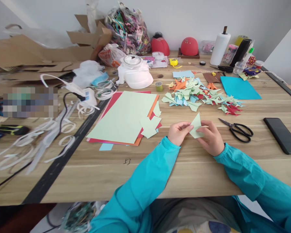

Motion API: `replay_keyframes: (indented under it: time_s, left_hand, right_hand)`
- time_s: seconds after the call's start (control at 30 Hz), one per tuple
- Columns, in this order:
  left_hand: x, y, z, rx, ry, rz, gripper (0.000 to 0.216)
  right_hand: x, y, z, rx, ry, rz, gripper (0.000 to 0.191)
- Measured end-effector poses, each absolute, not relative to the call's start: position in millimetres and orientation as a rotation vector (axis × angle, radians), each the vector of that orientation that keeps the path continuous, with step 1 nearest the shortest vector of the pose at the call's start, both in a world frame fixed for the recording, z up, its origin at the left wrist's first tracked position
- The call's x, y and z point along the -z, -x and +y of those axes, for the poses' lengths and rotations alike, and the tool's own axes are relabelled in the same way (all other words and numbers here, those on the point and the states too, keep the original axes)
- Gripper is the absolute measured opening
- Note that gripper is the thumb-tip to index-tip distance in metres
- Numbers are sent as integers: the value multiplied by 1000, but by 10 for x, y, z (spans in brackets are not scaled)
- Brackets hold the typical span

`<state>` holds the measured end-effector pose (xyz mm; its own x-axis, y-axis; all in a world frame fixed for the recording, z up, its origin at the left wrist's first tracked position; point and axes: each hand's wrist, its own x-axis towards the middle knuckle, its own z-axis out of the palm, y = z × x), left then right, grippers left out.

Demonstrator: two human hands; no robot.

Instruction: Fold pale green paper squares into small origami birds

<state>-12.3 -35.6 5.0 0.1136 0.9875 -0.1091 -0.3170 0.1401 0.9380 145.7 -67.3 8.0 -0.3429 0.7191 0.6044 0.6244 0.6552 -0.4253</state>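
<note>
Both my hands hold a small pale green folded paper [196, 127] just above the wooden table [160, 171]. My left hand [178, 132] pinches its left edge with curled fingers. My right hand [211, 137] grips its right side, thumb on top. Teal sleeves cover both my arms. A stack of coloured paper sheets [126, 118], pale green on top, lies left of my hands, with cut green pieces [150, 126] at its right edge. A heap of folded paper shapes [199, 95] in green, orange, blue and red lies beyond my hands.
Black scissors [237, 129] and a dark phone [282, 135] lie to the right. A teal sheet [239, 88] sits at the back right near a paper roll [220, 48]. White strips [50, 136], cardboard [38, 51] and plastic bags [128, 30] crowd the left and back.
</note>
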Motion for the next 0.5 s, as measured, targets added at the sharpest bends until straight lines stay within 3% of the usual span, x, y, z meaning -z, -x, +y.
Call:
replay_keyframes:
  time_s: [0.13, 0.27, 0.5]
  left_hand:
    - [-53, 123, -356, -1171, -871, 905, 32]
    - [-49, 122, -353, -1219, -928, 1010, 28]
    - [-69, 99, -384, -1196, -941, 974, 31]
  right_hand:
    - [-79, -1467, -671, -75, 1056, -2027, 12]
    - [-76, -1457, -658, -7, 1014, -2064, 18]
    - [-85, -1433, -668, -106, 1021, -2038, 12]
